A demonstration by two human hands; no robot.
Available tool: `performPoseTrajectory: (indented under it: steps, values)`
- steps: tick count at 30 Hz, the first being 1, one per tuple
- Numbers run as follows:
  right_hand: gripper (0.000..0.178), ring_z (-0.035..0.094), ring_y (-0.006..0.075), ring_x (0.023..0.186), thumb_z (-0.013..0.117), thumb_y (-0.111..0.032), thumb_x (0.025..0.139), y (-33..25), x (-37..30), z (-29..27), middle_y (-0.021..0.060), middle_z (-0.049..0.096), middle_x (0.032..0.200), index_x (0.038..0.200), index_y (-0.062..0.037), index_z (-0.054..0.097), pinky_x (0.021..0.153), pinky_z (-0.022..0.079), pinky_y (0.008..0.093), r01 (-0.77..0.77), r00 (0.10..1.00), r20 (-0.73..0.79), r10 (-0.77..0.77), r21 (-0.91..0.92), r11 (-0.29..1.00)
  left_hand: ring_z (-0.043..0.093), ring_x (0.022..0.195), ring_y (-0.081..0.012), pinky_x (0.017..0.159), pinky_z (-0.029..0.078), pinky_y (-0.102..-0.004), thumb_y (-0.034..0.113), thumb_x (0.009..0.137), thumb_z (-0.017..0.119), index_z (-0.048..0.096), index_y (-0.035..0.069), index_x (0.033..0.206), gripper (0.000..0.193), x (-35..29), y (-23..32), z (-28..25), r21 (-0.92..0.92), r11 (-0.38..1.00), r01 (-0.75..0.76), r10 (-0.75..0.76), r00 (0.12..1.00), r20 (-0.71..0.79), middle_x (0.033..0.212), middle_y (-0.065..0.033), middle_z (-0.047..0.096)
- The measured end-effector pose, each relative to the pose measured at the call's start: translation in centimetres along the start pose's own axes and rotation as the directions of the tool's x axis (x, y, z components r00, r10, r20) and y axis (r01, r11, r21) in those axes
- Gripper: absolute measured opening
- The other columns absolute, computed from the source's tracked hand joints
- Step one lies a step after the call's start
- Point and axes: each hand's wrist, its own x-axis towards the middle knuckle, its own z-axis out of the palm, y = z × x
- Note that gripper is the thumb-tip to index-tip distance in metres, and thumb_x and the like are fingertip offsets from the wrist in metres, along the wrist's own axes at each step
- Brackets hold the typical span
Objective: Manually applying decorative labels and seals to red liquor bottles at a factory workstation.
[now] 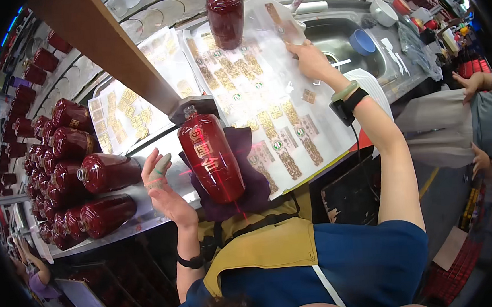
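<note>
A dark red glass bottle [212,164] with gold characters lies tilted on a dark purple cloth [245,139], its neck against a bracket [192,108]; red laser lines cross it. My left hand [169,193] is open just left of the bottle, apart from it, fingers spread, with a covering on at least one fingertip. Reaching to the far right, my right hand [315,63] has its fingers closed at the edge of a translucent decal sheet [291,31]. Beneath it lie white sheets [326,122] with rows of gold decals. Another red bottle [226,21] stands upright on these sheets.
Many red bottles [107,172] lie stacked at the left. A brown post [107,49] slants over more decal sheets [119,114]. At the right are a metal sink [329,33] with a blue bowl [362,42], a white bowl [383,12] and another person's hand [472,85].
</note>
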Motion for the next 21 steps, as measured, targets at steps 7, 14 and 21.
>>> performPoseTrajectory:
  steps: [7, 14, 21]
  values:
    - [0.044, 0.066, 0.0366, 0.105, 0.051, 0.003, 0.087, -4.2, -3.8, -2.9, 0.0176, 0.074, 0.108, 0.126, -0.0063, 0.068, 0.092, 0.051, 0.0453, 0.041, 0.989, 0.133, -0.058, 0.125, 0.991, 0.053, 0.128, -0.0278, 0.107, 0.044, -0.0414, 0.055, 0.111, 0.019, 0.060, -0.007, 0.128, 0.076, -0.5, 0.3, 0.4, -0.017, 1.000, 0.004, -0.005, 1.000, -0.017, 0.145, -0.0196, 0.050]
    - [0.048, 0.068, 0.0339, 0.105, 0.054, 0.000, 0.084, -4.3, -2.1, -2.0, 0.0143, 0.072, 0.119, 0.130, -0.0086, 0.067, 0.090, 0.052, 0.0430, 0.137, 0.985, -0.126, -0.118, 0.149, 0.979, 0.054, 0.128, -0.0285, 0.108, 0.044, -0.0418, 0.055, 0.111, 0.018, 0.059, -0.009, 0.127, 0.078, -0.7, 0.9, 0.2, -0.008, 1.000, -0.017, 0.017, 1.000, 0.005, 0.145, -0.0202, 0.050]
    - [0.027, 0.070, 0.0242, 0.089, 0.068, -0.020, 0.082, -4.3, -1.0, 3.7, 0.0081, 0.070, 0.092, 0.106, -0.0086, 0.069, 0.073, 0.051, 0.0427, 0.422, 0.843, -0.220, -0.490, -0.295, 0.857, 0.048, 0.137, -0.0314, 0.110, 0.043, -0.0455, 0.052, 0.112, 0.016, 0.052, -0.010, 0.134, 0.075, -0.5, -1.1, -1.8, 0.056, 0.993, -0.101, 0.103, 0.994, -0.026, 0.151, -0.0200, 0.048]
